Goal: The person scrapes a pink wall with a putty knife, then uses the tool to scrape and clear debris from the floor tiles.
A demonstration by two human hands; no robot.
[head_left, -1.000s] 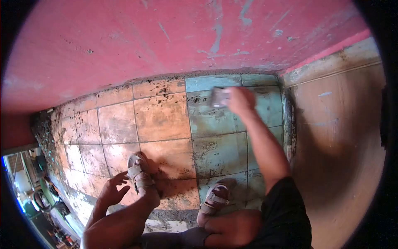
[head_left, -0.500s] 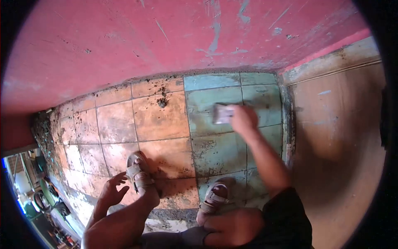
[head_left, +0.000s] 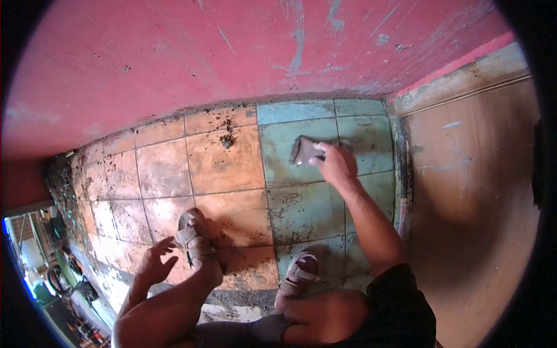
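My right hand (head_left: 338, 162) is closed on a flat greyish pad (head_left: 307, 151), which lies against the green tiles (head_left: 299, 130) near the wall. What the pad is made of is too small to tell. My left hand (head_left: 156, 261) hangs beside my left sandal (head_left: 195, 238), fingers apart, holding nothing. Orange tiles (head_left: 223, 168) cover the floor left of the green ones. A small clump of dark dirt (head_left: 227, 141) sits on them, with crumbs scattered around it.
A scuffed pink wall (head_left: 174, 58) rises beyond the tiles. On the right is a brown wooden panel (head_left: 464, 191). My right sandal (head_left: 303, 270) stands on the green tiles. Assorted objects (head_left: 69, 278) lie at the lower left, and loose dirt (head_left: 64, 185) at the far left.
My right hand and the pad have shifted slightly left and up, and the pad is now tilted. My left hand has barely moved.
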